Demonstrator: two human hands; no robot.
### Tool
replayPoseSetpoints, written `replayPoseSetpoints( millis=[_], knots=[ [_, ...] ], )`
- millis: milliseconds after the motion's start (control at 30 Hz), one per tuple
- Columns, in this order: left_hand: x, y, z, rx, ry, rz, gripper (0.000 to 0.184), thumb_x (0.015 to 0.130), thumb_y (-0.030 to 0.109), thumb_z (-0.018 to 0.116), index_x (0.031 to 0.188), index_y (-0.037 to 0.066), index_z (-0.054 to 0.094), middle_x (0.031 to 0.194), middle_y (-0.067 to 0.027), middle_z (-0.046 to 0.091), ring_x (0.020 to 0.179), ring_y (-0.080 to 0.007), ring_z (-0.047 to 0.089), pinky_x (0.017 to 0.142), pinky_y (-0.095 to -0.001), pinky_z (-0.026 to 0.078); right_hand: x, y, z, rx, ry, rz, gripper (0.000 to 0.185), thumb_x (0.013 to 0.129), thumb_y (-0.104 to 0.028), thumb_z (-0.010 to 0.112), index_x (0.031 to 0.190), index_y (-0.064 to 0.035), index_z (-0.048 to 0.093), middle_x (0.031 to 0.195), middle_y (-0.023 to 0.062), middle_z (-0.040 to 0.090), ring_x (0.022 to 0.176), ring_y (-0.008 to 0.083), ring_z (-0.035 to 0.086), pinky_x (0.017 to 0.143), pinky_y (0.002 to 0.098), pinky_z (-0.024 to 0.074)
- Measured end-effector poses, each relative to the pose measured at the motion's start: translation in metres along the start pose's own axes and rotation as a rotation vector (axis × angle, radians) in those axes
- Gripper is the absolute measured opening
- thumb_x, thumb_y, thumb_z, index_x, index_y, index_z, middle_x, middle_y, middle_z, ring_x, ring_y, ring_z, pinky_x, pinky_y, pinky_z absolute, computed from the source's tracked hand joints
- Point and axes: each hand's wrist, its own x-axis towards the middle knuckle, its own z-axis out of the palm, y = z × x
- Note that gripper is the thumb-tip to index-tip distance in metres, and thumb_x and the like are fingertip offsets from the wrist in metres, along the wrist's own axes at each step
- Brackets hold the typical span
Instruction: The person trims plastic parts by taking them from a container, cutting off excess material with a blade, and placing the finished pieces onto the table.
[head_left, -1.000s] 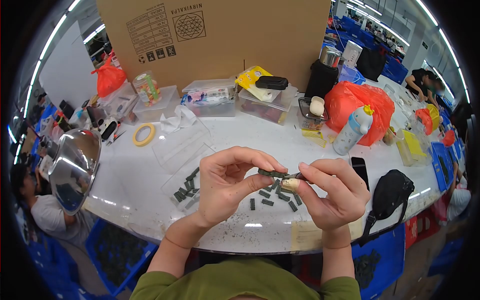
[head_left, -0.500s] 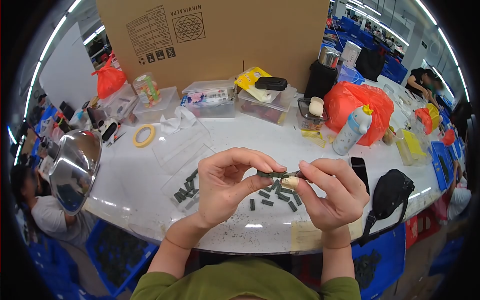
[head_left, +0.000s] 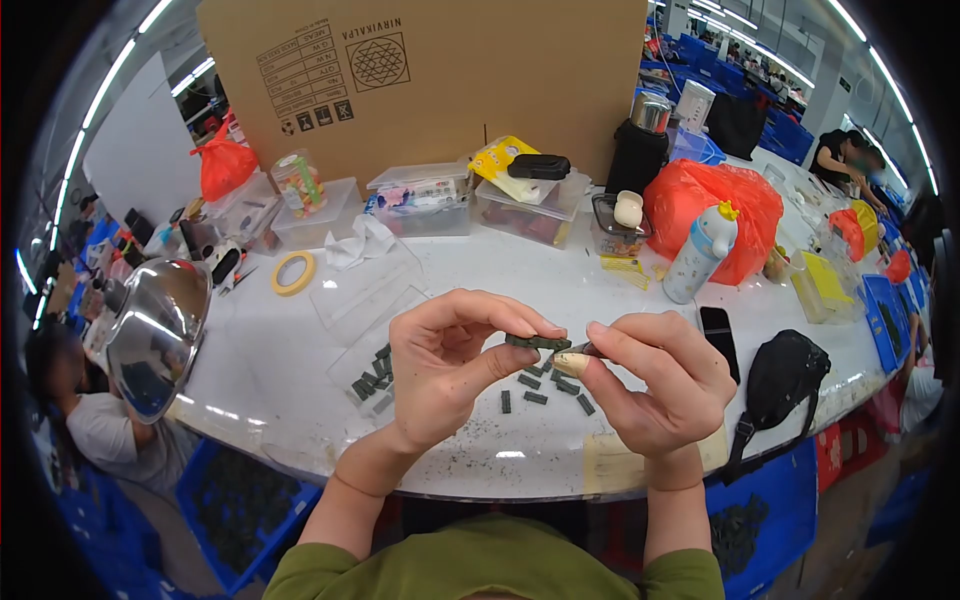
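Note:
Between the thumb and forefinger of my left hand (head_left: 450, 365) is a small dark green piece (head_left: 535, 342), held level above the table. My right hand (head_left: 655, 380) pinches a thin dark tool (head_left: 592, 349), its tip close to the right end of the piece. A pale yellow cover (head_left: 571, 364) wraps my right thumb tip. Under my hands, several dark green pieces (head_left: 535, 398) lie on the white table (head_left: 270, 400), and more (head_left: 372, 378) lie left of my left hand. Fine green crumbs are scattered near them.
A large cardboard box (head_left: 430, 90) stands behind plastic boxes (head_left: 425, 212). Tape (head_left: 292, 273) and a metal lamp shade (head_left: 158, 340) are at left. A bottle (head_left: 700, 252), phone (head_left: 717, 335) and black pouch (head_left: 783, 375) are at right. A person (head_left: 120, 435) sits at far left.
The view has shifted slightly. Both hands have moved a little left, and the green piece is now tilted slightly, with its right end lower.

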Motion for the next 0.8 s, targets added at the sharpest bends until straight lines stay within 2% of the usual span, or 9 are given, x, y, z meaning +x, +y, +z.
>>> replayPoseSetpoints(
  millis=[167, 233, 400, 433, 500, 533, 633, 733, 800],
  knots=[
    [-0.005, 0.012, -0.012, 0.209, 0.010, 0.036, 0.023, 0.071, -0.012, 0.063, 0.091, -0.001, 0.062, 0.088, -0.0122, 0.066, 0.081, -0.0173, 0.062, 0.077, -0.0263, 0.050, -0.002, -0.003, 0.005, 0.014, 0.050, -0.043, 0.021, 0.061, 0.003, 0.073, 0.081, -0.0024, 0.068, 0.075, 0.0040, 0.061, 0.055, 0.0115, 0.049, 0.045, 0.0214, 0.0392],
    [0.003, 0.019, -0.031, 0.733, 0.158, 0.088, 0.023, 0.070, -0.010, 0.063, 0.091, 0.000, 0.066, 0.084, -0.0081, 0.067, 0.074, -0.0137, 0.060, 0.073, -0.0234, 0.048, -0.006, -0.012, 0.004, 0.074, -0.009, 0.026, 0.022, 0.061, 0.005, 0.072, 0.081, -0.0017, 0.068, 0.076, 0.0047, 0.061, 0.056, 0.0113, 0.049, 0.047, 0.0210, 0.0396],
    [0.005, 0.007, -0.108, 1.294, 0.190, -0.307, 0.031, 0.070, -0.002, 0.065, 0.100, 0.006, 0.068, 0.087, -0.0024, 0.067, 0.073, -0.0104, 0.057, 0.070, -0.0212, 0.043, -0.012, -0.027, 0.008, 0.331, -0.183, 0.268, 0.024, 0.060, 0.009, 0.068, 0.083, 0.0005, 0.069, 0.077, 0.0060, 0.062, 0.059, 0.0103, 0.049, 0.052, 0.0192, 0.0398],
    [0.002, 0.010, -0.109, 1.292, 0.191, -0.312, 0.031, 0.070, -0.002, 0.065, 0.100, 0.006, 0.068, 0.087, -0.0024, 0.067, 0.073, -0.0104, 0.057, 0.070, -0.0212, 0.043, -0.015, -0.028, 0.010, 0.443, -0.234, 0.343, 0.023, 0.062, 0.008, 0.068, 0.084, 0.0007, 0.069, 0.076, 0.0052, 0.061, 0.059, 0.0100, 0.048, 0.051, 0.0189, 0.0388],
    [-0.002, 0.020, -0.106, 1.036, 0.294, -0.109, 0.030, 0.069, 0.003, 0.069, 0.099, 0.007, 0.070, 0.081, -0.0027, 0.067, 0.069, -0.0100, 0.055, 0.065, -0.0242, 0.042, -0.024, -0.027, 0.012, 0.659, -0.332, 0.496, 0.022, 0.065, 0.007, 0.068, 0.086, 0.0010, 0.069, 0.074, 0.0035, 0.059, 0.057, 0.0094, 0.047, 0.050, 0.0182, 0.0368],
    [-0.001, 0.031, -0.099, 0.835, 0.312, 0.001, 0.030, 0.070, 0.001, 0.070, 0.100, 0.008, 0.069, 0.081, -0.0022, 0.066, 0.069, -0.0079, 0.053, 0.063, -0.0206, 0.040, -0.029, -0.025, 0.013, 0.652, -0.333, 0.503, 0.022, 0.065, 0.007, 0.068, 0.086, 0.0010, 0.069, 0.074, 0.0035, 0.059, 0.057, 0.0094, 0.047, 0.050, 0.0182, 0.0368],
    [-0.008, 0.067, -0.076, 0.533, 0.317, 0.435, 0.032, 0.071, -0.007, 0.069, 0.101, 0.004, 0.067, 0.084, -0.0048, 0.064, 0.072, -0.0083, 0.055, 0.066, -0.0160, 0.044, -0.055, -0.008, 0.011, 0.515, -0.333, 0.694, 0.021, 0.067, 0.007, 0.065, 0.087, 0.0012, 0.069, 0.074, 0.0027, 0.058, 0.058, 0.0086, 0.045, 0.052, 0.0179, 0.0366],
    [-0.022, 0.086, -0.062, 0.289, 0.285, 0.645, 0.033, 0.075, -0.008, 0.064, 0.107, 0.001, 0.063, 0.087, -0.0089, 0.065, 0.076, -0.0127, 0.058, 0.075, -0.0220, 0.049, -0.102, 0.007, -0.006, 0.276, -0.578, 0.758, 0.023, 0.067, 0.009, 0.060, 0.086, 0.0005, 0.069, 0.077, 0.0035, 0.057, 0.056, 0.0107, 0.046, 0.053, 0.0203, 0.0386],
    [-0.025, 0.094, -0.050, 0.095, 0.350, 0.664, 0.029, 0.078, -0.004, 0.062, 0.107, 0.001, 0.062, 0.086, -0.0088, 0.064, 0.074, -0.0133, 0.057, 0.075, -0.0240, 0.048, -0.136, 0.009, -0.006, 0.124, -0.657, 0.728, 0.025, 0.067, 0.009, 0.060, 0.088, -0.0001, 0.069, 0.080, 0.0044, 0.058, 0.059, 0.0122, 0.048, 0.055, 0.0217, 0.0407]
  ],
)
